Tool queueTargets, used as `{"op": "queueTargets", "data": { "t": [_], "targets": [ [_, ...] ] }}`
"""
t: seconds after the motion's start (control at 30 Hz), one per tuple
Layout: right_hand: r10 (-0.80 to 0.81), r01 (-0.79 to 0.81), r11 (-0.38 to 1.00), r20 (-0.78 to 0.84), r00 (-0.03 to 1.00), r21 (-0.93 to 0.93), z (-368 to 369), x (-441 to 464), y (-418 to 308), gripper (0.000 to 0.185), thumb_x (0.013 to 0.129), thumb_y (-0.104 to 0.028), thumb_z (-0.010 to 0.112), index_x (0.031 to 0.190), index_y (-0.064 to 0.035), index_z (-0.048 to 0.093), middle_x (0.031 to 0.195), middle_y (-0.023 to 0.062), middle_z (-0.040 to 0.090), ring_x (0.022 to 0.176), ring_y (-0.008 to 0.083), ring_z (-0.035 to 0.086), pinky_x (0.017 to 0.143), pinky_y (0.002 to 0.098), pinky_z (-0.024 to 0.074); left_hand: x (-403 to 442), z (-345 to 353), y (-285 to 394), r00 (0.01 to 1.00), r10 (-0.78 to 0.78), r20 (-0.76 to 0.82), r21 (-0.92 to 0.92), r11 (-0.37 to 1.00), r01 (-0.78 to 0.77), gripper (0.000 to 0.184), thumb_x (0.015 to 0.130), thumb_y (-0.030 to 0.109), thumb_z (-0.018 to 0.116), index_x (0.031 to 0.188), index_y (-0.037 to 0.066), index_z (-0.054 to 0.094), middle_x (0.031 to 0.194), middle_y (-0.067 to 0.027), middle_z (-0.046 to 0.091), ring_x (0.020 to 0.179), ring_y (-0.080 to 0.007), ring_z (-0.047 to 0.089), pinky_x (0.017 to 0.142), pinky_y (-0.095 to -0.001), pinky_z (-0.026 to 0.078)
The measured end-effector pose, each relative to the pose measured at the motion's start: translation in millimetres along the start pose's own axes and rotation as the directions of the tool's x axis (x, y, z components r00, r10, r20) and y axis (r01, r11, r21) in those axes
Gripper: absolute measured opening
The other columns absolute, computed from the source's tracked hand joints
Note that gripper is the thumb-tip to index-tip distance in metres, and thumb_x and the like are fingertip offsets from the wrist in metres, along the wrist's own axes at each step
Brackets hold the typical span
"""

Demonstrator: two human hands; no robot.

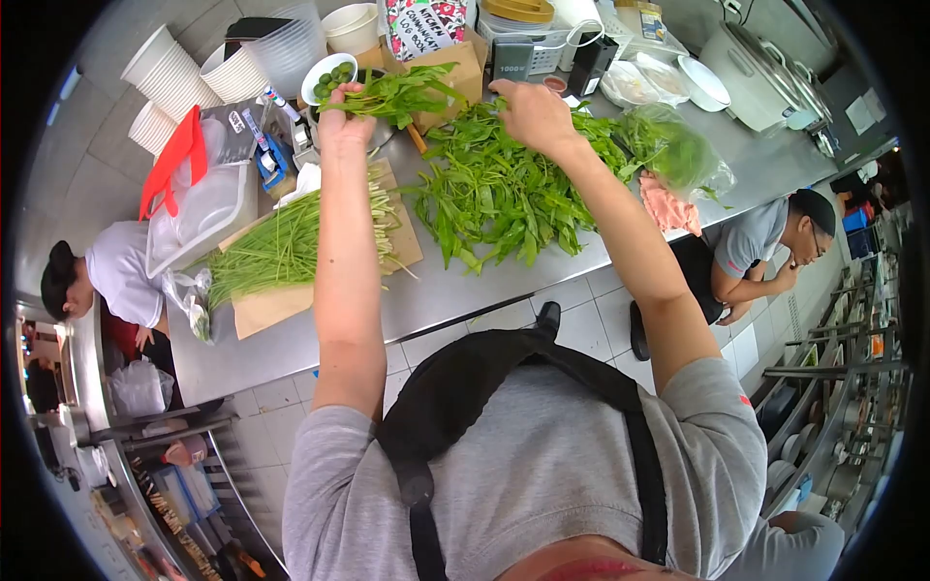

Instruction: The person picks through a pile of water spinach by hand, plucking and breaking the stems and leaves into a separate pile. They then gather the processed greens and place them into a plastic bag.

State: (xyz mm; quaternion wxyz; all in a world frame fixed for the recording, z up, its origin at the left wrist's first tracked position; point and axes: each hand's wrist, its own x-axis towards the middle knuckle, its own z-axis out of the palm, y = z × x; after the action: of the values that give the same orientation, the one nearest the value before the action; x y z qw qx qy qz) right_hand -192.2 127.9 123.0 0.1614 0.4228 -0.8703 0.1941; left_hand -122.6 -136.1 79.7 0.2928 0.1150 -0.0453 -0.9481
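Note:
My left hand (346, 118) is closed around the stems of a small bunch of leafy greens (402, 94), raised over the back of the steel table. Just behind it is a white bowl of small green citrus fruits (330, 77). My right hand (536, 116) is bent over the back edge of a broad pile of loose leafy greens (504, 189); its fingers curl downward, and what they grip is hidden. Left of the pile, long cut green stems (276, 247) lie on brown cardboard (271, 308), partly behind my left forearm.
Stacked white tubs (165, 73) and a clear plastic bin (199, 218) stand left. A bag of greens (668, 145) and a pink cloth (668, 205) lie right. A large cooker (756, 73) is at back right. Co-workers are beyond the steel table's (436, 295) left and right ends.

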Motion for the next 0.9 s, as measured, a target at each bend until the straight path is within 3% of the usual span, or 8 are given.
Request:
{"op": "queueTargets", "data": {
  "t": [0.13,0.2,0.3,0.4,0.53,0.6,0.73,0.9],
  "targets": [
    [-0.068,0.074,0.991,-0.060,0.996,0.114,-14.2,4.0,-21.5,0.014,0.071,-0.012,0.056,0.083,-0.0072,0.062,0.080,0.0138,0.059,0.073,0.0284,0.058,0.064,0.0370,0.0458,-18.0,12.0,-19.5,0.990,0.088,0.109,0.158,0.982,-0.105,0.021,0.090,0.018,0.033,0.081,0.002,0.044,0.079,-0.0117,0.051,0.074,-0.0247,0.050,0.068,-0.0358,0.045],
    [-0.141,0.137,0.869,-0.028,0.990,0.475,-20.2,4.5,-35.0,0.012,0.070,-0.010,0.052,0.076,-0.0082,0.062,0.076,0.0127,0.059,0.070,0.0289,0.057,0.064,0.0378,0.0445,-30.4,21.1,-29.6,0.988,0.106,0.113,0.192,0.973,-0.126,0.021,0.090,0.018,0.033,0.082,0.002,0.044,0.080,-0.0120,0.051,0.075,-0.0252,0.051,0.069,-0.0362,0.045],
    [-0.193,0.295,0.821,-0.248,0.949,0.489,-16.8,13.4,-49.5,0.014,0.070,-0.011,0.052,0.078,-0.0090,0.063,0.072,0.0122,0.059,0.067,0.0280,0.057,0.063,0.0369,0.0445,-36.2,24.3,-39.7,0.978,0.098,0.185,0.213,0.967,-0.137,0.019,0.090,0.017,0.035,0.085,0.001,0.044,0.081,-0.0127,0.052,0.076,-0.0256,0.051,0.072,-0.0376,0.044],
    [-0.240,0.332,0.798,-0.241,0.940,0.502,-6.8,25.3,-56.4,0.013,0.072,-0.012,0.055,0.082,-0.0083,0.063,0.073,0.0127,0.060,0.065,0.0255,0.059,0.061,0.0330,0.0457,-50.7,30.6,-54.2,0.938,0.101,0.333,0.276,0.940,-0.199,0.016,0.088,0.014,0.041,0.093,0.000,0.047,0.085,-0.0127,0.054,0.079,-0.0233,0.053,0.069,-0.0338,0.044],
    [-0.160,0.194,0.922,-0.127,0.979,0.334,-5.7,30.6,-59.2,0.012,0.071,-0.014,0.057,0.079,-0.0083,0.064,0.070,0.0128,0.060,0.064,0.0244,0.059,0.062,0.0329,0.0459,-61.8,36.5,-60.8,0.909,0.137,0.395,0.372,0.880,-0.295,0.017,0.086,0.015,0.046,0.092,-0.001,0.048,0.084,-0.0127,0.056,0.077,-0.0218,0.055,0.068,-0.0317,0.046],
    [-0.055,0.096,0.875,-0.100,0.993,0.474,-8.2,29.6,-61.8,0.012,0.069,-0.017,0.059,0.076,-0.0082,0.064,0.067,0.0116,0.060,0.062,0.0245,0.059,0.061,0.0318,0.0460,-66.1,38.8,-63.3,0.884,0.148,0.444,0.374,0.866,-0.332,0.017,0.086,0.015,0.046,0.092,-0.001,0.048,0.084,-0.0127,0.056,0.077,-0.0219,0.055,0.069,-0.0318,0.046],
    [-0.094,0.134,0.894,-0.114,0.989,0.427,-8.2,33.2,-64.0,0.014,0.068,-0.017,0.060,0.077,-0.0073,0.064,0.066,0.0107,0.060,0.060,0.0220,0.059,0.060,0.0293,0.0457,-73.5,41.8,-73.9,0.859,0.175,0.481,0.385,0.838,-0.387,0.015,0.086,0.013,0.046,0.090,-0.001,0.048,0.083,-0.0127,0.056,0.075,-0.0208,0.055,0.071,-0.0317,0.046],
    [0.147,0.005,0.755,-0.177,0.973,0.656,-3.8,39.8,-57.8,0.014,0.069,-0.016,0.058,0.076,-0.0053,0.064,0.064,0.0050,0.061,0.056,0.0090,0.053,0.055,0.0244,0.0428,-75.0,41.7,-81.2,0.856,0.205,0.475,0.418,0.803,-0.424,0.013,0.087,0.012,0.042,0.088,0.000,0.047,0.080,-0.0116,0.056,0.072,-0.0183,0.054,0.068,-0.0307,0.045]
  ]
}}
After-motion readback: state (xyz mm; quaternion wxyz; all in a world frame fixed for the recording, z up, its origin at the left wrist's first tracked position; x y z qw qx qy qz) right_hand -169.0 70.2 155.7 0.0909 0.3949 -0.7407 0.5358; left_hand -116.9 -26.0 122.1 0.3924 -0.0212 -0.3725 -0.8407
